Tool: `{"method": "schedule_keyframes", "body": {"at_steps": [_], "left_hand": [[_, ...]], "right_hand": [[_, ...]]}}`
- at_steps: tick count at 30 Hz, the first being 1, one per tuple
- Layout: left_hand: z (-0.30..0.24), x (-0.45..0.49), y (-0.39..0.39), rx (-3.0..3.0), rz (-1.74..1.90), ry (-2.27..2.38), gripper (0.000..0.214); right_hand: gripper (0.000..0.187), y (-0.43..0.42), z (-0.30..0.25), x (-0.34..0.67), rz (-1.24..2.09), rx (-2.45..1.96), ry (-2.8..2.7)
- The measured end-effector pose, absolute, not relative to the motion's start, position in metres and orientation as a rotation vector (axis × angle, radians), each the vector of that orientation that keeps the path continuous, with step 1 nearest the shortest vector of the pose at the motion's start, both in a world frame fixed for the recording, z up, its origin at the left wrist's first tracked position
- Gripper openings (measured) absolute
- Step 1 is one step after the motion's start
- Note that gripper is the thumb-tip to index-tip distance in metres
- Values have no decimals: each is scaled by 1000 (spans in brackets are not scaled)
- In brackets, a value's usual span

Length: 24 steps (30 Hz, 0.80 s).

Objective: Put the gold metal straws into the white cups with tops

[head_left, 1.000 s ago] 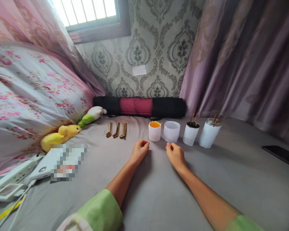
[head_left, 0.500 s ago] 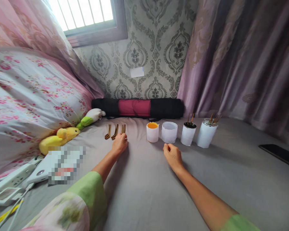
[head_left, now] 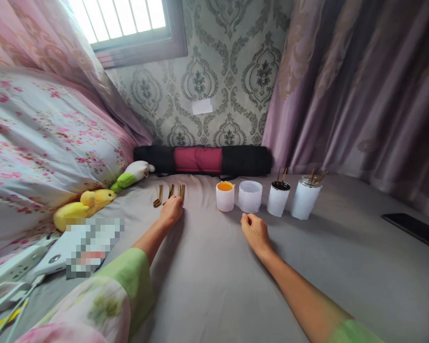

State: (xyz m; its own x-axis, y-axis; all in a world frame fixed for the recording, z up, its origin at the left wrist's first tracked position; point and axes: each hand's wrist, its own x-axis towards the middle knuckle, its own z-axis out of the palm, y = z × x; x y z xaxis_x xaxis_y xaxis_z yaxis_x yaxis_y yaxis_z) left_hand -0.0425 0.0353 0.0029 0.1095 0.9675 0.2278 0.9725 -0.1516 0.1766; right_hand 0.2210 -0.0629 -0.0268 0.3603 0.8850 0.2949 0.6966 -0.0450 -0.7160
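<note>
A gray sheet spreads beneath everything, with a purple curtain hanging at the far right and a flowered cloth heaped at the left. A long black and red roll lies against the patterned wall at the back. A yellow plush toy sits beside the flowered cloth, and a dark phone lies at the right. The left hand reaches down at the sticks; its fingertips are hidden, so I cannot tell how far its grip is open or whether it has hold of any. The right hand is loosely curled, fingertips drawn in near the thumb, with nothing visible in its grip, just in front of the frosted cup. In the same row stand a tall white jar with sticks in it, a dark-topped cup also holding sticks, and a cup of orange. Smallest are three bent brown bundles: the left bundle lies apart, while the middle bundle and the right bundle are partly covered by the left hand.
</note>
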Motion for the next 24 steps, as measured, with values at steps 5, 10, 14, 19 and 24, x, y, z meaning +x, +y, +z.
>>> {"method": "schedule_keyframes", "body": {"at_steps": [5,10,14,19,24], "left_hand": [[-3,-42,39,-2302,-515,-2040,23],[-4,-43,37,-2310,-606,-2029,23],[-6,-43,32,-2313,-736,-2028,23],[-14,-40,24,-2306,-923,-2059,23],[-17,-39,21,-2270,-1068,-2161,22]], "right_hand": [[33,-63,-26,221,297,-1796,-1383],[33,-64,-25,220,290,-1797,-1379],[34,-64,-25,221,289,-1788,-1392],[34,-64,-25,221,279,-1789,-1390],[33,-64,-25,220,286,-1785,-1396]]}}
